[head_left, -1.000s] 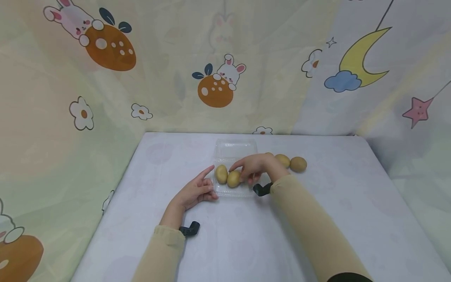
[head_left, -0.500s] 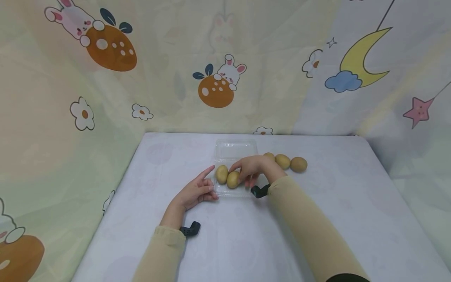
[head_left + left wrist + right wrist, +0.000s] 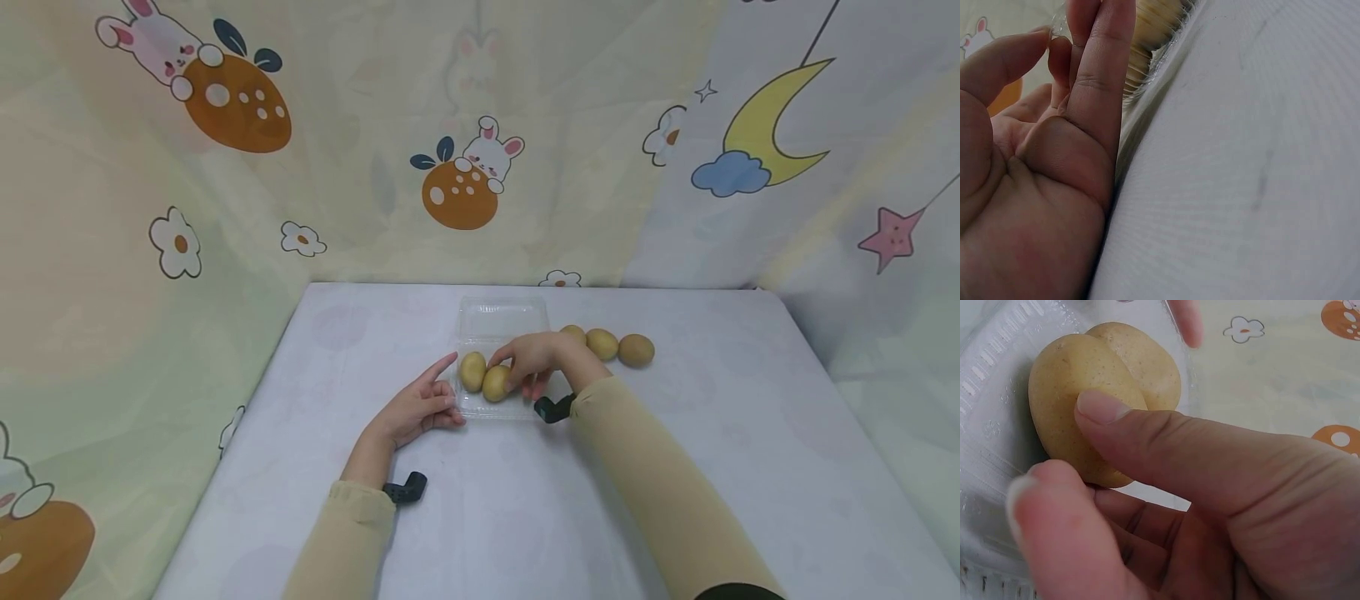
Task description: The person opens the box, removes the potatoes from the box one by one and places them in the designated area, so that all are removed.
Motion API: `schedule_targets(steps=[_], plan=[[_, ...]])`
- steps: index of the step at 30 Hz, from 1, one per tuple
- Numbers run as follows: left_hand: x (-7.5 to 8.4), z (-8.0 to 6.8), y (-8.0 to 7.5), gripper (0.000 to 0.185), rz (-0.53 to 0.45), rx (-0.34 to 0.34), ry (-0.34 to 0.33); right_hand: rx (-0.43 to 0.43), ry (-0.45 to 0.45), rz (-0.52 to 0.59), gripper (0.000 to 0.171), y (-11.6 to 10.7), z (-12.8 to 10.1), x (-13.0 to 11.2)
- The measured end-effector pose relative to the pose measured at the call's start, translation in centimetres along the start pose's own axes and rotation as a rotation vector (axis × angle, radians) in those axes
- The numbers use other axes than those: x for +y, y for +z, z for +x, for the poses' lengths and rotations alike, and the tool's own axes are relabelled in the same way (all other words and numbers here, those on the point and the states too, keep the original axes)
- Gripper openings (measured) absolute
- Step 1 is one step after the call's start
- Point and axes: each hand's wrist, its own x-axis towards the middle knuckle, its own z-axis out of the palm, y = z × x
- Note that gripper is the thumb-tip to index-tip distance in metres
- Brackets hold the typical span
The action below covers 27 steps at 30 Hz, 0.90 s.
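Note:
Two yellow potatoes lie side by side in an open clear plastic container [image 3: 502,321] in the head view. My right hand [image 3: 532,354] holds the right-hand potato [image 3: 495,384], its thumb [image 3: 1107,412] across the skin in the right wrist view and other fingers partly hidden behind. The second potato [image 3: 472,371] touches it on the left. At the container's left edge my left hand [image 3: 412,408] pinches the plastic rim between thumb and fingers, with one finger pointing forward along the side. In the left wrist view that hand [image 3: 1054,162] hides most of the container.
Right of the container, three more potatoes lie in a row, the rightmost a browner potato [image 3: 636,351]; my right wrist partly covers the nearest one. A white cloth [image 3: 465,517] covers the table. Printed fabric [image 3: 375,167] hangs behind and at the sides.
My right hand has shifted slightly left and closed its thumb and fingers in on the right-hand potato, which has barely moved. The left hand stays put.

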Motion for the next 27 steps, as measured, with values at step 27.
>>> schedule_targets(steps=[27], plan=[[0.08, -0.02, -0.05, 0.076, 0.002, 0.004, -0.005, 0.016, -0.038, -0.033, 0.049, 0.13, -0.43, -0.03]])
